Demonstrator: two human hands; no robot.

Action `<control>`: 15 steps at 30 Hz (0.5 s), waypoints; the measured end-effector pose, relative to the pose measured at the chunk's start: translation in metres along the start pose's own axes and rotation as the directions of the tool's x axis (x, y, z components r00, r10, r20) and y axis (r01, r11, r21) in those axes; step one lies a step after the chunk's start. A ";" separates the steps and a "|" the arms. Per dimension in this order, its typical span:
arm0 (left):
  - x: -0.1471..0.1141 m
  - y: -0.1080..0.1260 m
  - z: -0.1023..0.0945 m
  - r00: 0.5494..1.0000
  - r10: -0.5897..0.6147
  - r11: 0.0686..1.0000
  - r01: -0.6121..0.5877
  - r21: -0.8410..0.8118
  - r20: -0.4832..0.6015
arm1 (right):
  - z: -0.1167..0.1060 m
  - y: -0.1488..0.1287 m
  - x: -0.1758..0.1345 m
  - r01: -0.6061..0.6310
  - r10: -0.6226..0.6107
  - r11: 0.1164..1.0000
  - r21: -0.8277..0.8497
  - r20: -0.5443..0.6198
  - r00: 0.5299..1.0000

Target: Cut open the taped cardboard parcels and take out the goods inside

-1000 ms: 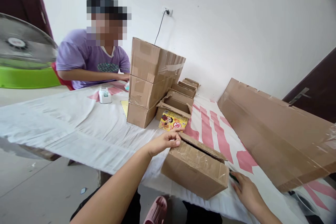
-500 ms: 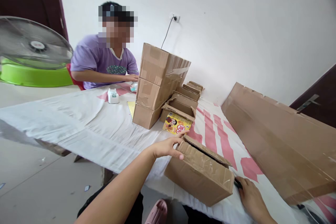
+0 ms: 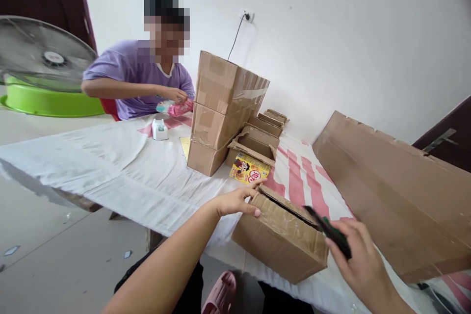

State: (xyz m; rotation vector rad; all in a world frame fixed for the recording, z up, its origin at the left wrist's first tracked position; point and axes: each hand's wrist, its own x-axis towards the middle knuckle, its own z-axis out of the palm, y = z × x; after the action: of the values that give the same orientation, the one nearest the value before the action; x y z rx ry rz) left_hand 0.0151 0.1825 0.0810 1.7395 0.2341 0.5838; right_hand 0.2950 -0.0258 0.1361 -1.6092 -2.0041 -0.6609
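Note:
A brown cardboard box (image 3: 281, 240) sits tilted in view at the near edge of the table, with a dark gap along its raised top flap (image 3: 285, 203). At its left end my left hand (image 3: 241, 202) grips the corner, thumb on the near side and fingers over the top. My right hand (image 3: 358, 250) is closed round a black box cutter (image 3: 333, 235) with some green on it. The cutter's tip is held over the right end of the flap; whether it touches the cardboard I cannot tell.
Stacked taped boxes (image 3: 215, 108) and a row of open boxes (image 3: 253, 144) stand beyond, with a yellow printed packet (image 3: 248, 169) in front. A large cardboard sheet (image 3: 397, 196) stands right. Across the table, a person (image 3: 136, 68) handles a pink bag (image 3: 180, 107) near a white tape dispenser (image 3: 160, 130).
My right hand has lifted the box cutter from beside the box's right end to above its top flap. My left hand stays put. Across the table, the person has raised a pink bag.

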 end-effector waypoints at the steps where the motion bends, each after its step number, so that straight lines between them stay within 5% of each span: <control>1: 0.000 0.001 0.000 1.000 0.002 1.000 -0.002 0.007 0.000 | -0.001 -0.013 0.006 0.097 -0.097 0.995 -0.017 0.019 0.995; 5: -0.001 0.004 0.001 1.000 0.013 0.999 -0.013 0.037 -0.002 | 0.009 -0.040 0.016 0.297 -0.289 0.945 -0.138 0.069 0.955; 15: -0.002 0.008 0.000 1.000 0.024 0.996 -0.025 0.082 0.013 | 0.007 -0.041 0.027 0.431 -0.391 0.890 -0.151 0.233 0.890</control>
State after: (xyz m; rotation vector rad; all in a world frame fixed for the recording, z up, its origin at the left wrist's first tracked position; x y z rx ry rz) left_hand 0.0125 0.1792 0.0881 1.8275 0.2320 0.5881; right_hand 0.2495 -0.0088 0.1450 -1.4041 -2.5364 -0.9135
